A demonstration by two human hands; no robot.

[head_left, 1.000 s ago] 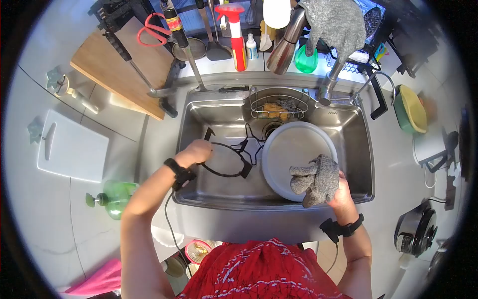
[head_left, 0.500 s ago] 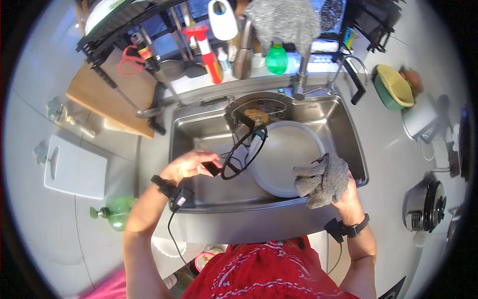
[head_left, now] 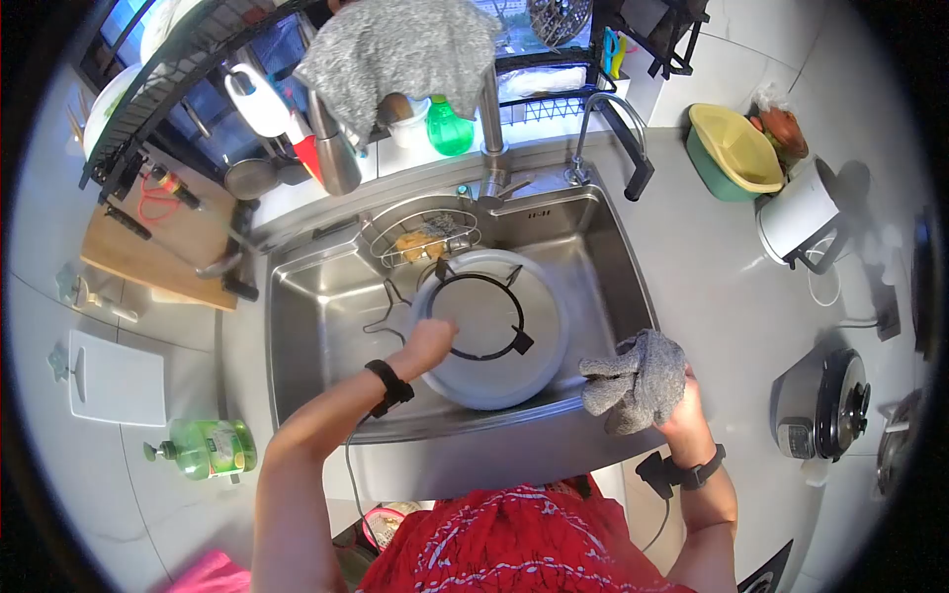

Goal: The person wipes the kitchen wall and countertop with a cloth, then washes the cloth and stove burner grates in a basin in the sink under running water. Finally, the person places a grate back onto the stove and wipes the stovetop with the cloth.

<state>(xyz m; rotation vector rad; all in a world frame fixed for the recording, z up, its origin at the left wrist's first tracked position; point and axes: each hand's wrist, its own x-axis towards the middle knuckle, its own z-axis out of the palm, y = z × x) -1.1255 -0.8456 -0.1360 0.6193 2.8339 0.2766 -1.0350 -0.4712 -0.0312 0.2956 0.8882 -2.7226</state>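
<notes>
Head: your left hand (head_left: pixel 432 344) grips ring (head_left: pixel 523 342) over basin (head_left: pixel 555 346), likely steadying it; right hand (head_left: pixel 682 410) clutches cloth (head_left: pixel 638 381) near sink's (head_left: pixel 321 301) front-right corner.

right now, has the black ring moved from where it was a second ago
Yes: against the sink, the black ring has moved right, from the left part to over the pale basin.

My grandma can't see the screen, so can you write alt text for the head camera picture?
A person's left hand holds a black pronged ring, seen against a round pale basin in a steel sink. The right hand holds a bunched grey cloth near the sink's front right corner.
</notes>
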